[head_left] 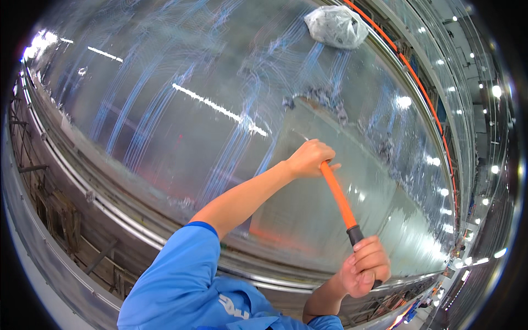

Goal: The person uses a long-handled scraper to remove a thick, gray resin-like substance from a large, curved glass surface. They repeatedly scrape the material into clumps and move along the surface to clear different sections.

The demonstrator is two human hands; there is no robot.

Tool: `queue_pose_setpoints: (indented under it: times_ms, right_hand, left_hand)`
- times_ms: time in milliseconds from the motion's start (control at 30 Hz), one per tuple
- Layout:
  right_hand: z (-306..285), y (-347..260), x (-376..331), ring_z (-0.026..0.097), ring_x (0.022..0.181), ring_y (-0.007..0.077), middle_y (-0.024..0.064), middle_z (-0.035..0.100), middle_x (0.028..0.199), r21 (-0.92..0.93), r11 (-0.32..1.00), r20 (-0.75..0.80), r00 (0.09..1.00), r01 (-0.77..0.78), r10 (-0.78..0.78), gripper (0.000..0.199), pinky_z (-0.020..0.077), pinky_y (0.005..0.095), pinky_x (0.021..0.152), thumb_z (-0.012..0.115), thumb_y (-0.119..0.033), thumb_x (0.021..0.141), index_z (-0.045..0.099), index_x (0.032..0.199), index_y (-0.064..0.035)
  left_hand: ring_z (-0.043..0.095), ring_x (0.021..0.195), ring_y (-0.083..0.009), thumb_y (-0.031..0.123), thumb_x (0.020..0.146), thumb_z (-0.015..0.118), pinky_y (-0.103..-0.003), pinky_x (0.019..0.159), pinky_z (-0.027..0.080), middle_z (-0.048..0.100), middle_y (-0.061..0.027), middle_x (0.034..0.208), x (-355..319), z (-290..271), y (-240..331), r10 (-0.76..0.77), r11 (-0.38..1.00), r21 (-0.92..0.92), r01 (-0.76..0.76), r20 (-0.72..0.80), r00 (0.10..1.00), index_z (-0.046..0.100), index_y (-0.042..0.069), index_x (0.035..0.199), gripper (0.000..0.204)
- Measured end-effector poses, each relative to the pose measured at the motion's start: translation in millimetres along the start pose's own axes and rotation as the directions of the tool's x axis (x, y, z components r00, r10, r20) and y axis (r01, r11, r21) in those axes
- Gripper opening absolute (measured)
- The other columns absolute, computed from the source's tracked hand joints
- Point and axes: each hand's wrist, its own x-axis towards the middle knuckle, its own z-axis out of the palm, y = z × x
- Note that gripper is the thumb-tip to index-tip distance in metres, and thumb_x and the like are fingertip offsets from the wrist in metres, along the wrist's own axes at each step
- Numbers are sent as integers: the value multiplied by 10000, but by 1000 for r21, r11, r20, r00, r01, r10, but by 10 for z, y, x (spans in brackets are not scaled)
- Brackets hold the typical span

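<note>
A long tool with an orange shaft (pixel 339 193) and a black grip slants across a broad, shiny grey surface (pixel 220 132). Around the upper part of the shaft, near its far end, my left hand (pixel 311 158) is closed. My right hand (pixel 366 267) wraps the black grip at the near end. Past my left hand a thin, pale piece shows, but the working end is too unclear to name. Dark, crumpled residue (pixel 324 102) lies on the surface just beyond my left hand. Blue streaks mark much of the surface, while a smoother band runs under the tool.
A clear plastic bag (pixel 336 26) with indistinct contents rests at the far edge. An orange hose or cable (pixel 423 82) follows the right side. Metal rails (pixel 126 225) border the near side, with framework beneath them. Bright lamps line the right.
</note>
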Motion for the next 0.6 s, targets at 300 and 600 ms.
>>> queue_pose_setpoints:
  times_ms: [300,600]
  right_hand:
    - [-470,-2036,-2057,720,790,196,5,714,789,-179,977,300,940,-114,165,295,588,403,801,779,-393,917,675,767,-161]
    - [-285,-2671,-3195,718,768,222,31,708,807,-29,984,358,918,-174,172,296,620,396,793,834,-289,877,646,750,-99]
  left_hand:
    - [434,531,-275,199,799,821,-376,569,370,413,-40,546,-2219,137,1719,-7,996,90,-8,166,986,404,104,574,484]
    - [482,519,-262,164,783,805,-377,574,378,454,-42,529,-3394,143,2272,-37,997,73,34,28,999,466,108,562,408]
